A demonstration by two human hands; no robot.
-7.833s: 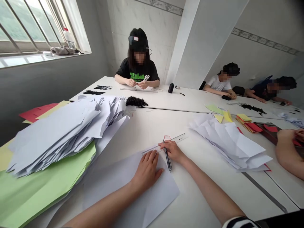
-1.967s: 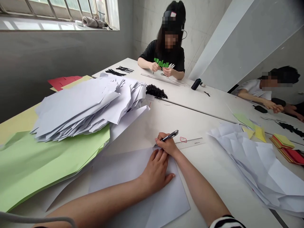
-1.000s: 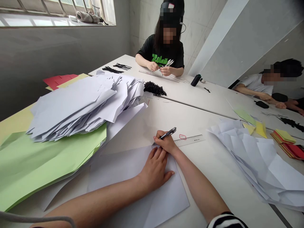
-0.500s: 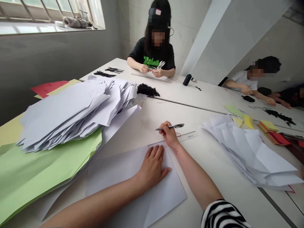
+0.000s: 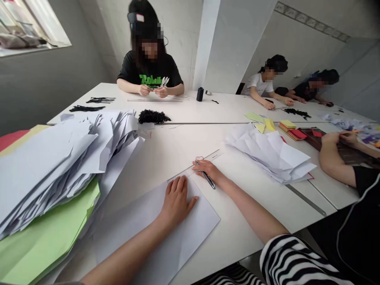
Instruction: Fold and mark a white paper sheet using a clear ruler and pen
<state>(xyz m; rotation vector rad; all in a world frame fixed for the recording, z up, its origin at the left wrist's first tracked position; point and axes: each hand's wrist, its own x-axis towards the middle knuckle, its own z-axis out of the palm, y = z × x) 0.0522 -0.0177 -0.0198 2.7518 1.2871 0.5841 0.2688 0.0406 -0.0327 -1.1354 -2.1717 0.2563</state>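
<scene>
Left hand [image 5: 175, 200] flat on white sheet [image 5: 178, 239], ruler [image 5: 184, 171] just ahead.

can't see the whole transparent ruler [image 5: 214, 153] under the right hand [image 5: 211, 170], or the white paper sheet [image 5: 194, 231] past the bottom edge.

At 11 o'clock, a black shirt [image 5: 171, 72] has green letters [image 5: 150, 80]; "obei" shows in the middle, but the ends are fuzzy. Near 12 o'clock, any print on the clear ruler [image 5: 181, 172] and the red-edged label [image 5: 199, 158] by it is too tiny to read.
</scene>
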